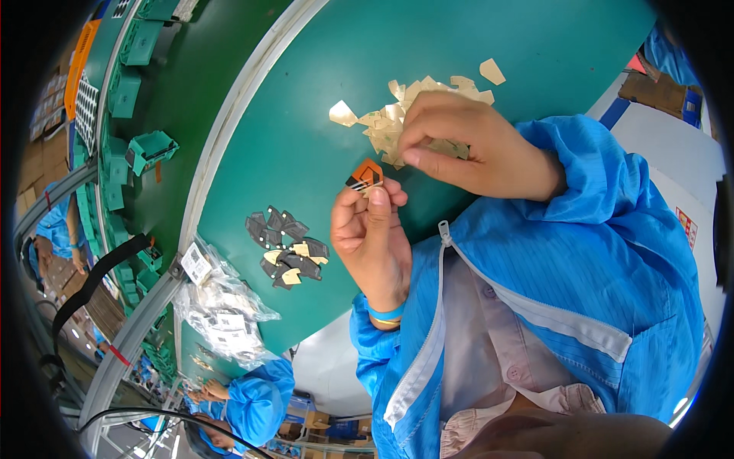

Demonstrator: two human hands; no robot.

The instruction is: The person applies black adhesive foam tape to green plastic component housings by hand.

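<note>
My left hand pinches a small orange, black and white angular piece between thumb and fingers. Its face is turned up, and a pale edge shows by the thumb. Just to the right, my right hand is closed with curled fingers, thumb and forefinger tips together; whatever may be between them is hidden. Behind and partly under that hand spreads a pile of flat, pale yellow angular pieces. Left of my left hand lies a loose heap of black moulded parts, some with pale yellow faces.
A clear plastic bag of parts lies at the table's left edge. Beyond the pale metal rail runs a dark green belt with green bins along it. Co-workers in blue sleeves sit at the lower left.
</note>
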